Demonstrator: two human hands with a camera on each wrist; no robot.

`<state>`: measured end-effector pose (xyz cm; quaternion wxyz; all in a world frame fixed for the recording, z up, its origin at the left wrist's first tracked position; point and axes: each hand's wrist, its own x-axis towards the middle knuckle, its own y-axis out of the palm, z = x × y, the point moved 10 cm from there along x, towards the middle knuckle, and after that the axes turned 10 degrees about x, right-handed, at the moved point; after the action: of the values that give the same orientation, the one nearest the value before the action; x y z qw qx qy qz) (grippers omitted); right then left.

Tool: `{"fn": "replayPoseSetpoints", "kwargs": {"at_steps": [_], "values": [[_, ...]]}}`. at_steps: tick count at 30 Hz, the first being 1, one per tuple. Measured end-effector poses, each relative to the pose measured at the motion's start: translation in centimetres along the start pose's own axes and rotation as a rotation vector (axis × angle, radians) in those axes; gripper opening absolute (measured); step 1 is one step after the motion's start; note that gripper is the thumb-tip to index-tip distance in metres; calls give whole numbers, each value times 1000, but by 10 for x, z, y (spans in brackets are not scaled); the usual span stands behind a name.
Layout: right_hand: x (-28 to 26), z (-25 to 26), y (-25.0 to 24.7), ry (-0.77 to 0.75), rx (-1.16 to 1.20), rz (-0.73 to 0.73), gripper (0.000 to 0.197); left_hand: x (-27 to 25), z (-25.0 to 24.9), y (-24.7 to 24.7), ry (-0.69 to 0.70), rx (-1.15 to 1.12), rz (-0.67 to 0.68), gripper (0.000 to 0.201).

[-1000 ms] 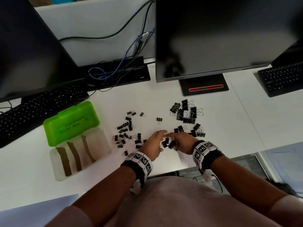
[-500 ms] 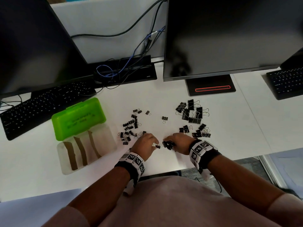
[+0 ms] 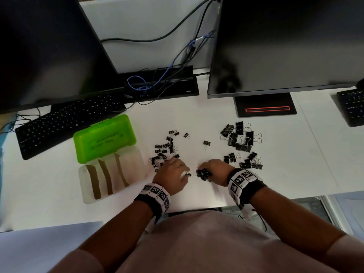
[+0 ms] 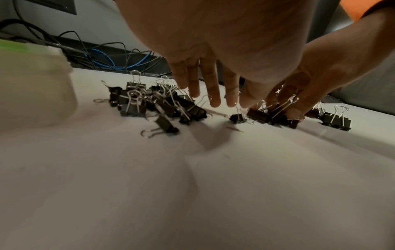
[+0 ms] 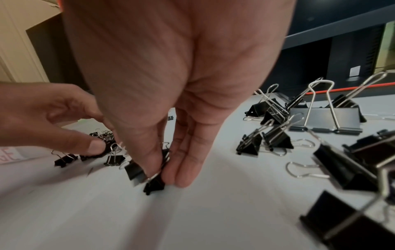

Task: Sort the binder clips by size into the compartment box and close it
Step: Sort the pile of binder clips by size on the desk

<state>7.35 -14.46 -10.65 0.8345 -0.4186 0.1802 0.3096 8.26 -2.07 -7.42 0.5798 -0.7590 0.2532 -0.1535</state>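
Drawn back to the table's (image 3: 197,119) near edge, the right hand (image 3: 213,170) pinches a bunch of small black metal binder clips (image 3: 203,174), the left hand (image 3: 173,174) one: smalls are gathered, none boxed.

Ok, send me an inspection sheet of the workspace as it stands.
Surface: white desk.
Job's things: compartment box open, green lid folded back, no clips seen inside; small clips beside it, large clips and medium clips to the right.
Clutter: two keyboards.
Grips: left hand pinches a lone clip; right hand holds a bunch of clips.
Cables: black and blue tangle at the desk's back.
Surroundings: two dark monitors.
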Motion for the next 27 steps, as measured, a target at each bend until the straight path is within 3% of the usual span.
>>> {"fn": "replayPoseSetpoints", "kwargs": {"at_steps": [3,8,12,17,21,24,27], "values": [[0,-2,-2,10,-1,14,45,2,-12,0,26,60,-10,11],[0,-3,-27,67,93,65,57,8,3,-9,-57,130,-34,6],[7,-12,-66,57,125,-37,49,8,28,-9,-131,143,-8,7],[8,-10,-71,3,84,-67,39,10,32,-8,-143,130,11,14],[16,-1,-87,-68,29,-283,35,8,34,-7,-155,91,18,31],[30,-1,-83,-13,-20,-267,38,7,28,-12,-111,105,-11,40],[39,-2,-77,14,-70,-219,36,11,-5,-11,56,52,-3,37]]}}
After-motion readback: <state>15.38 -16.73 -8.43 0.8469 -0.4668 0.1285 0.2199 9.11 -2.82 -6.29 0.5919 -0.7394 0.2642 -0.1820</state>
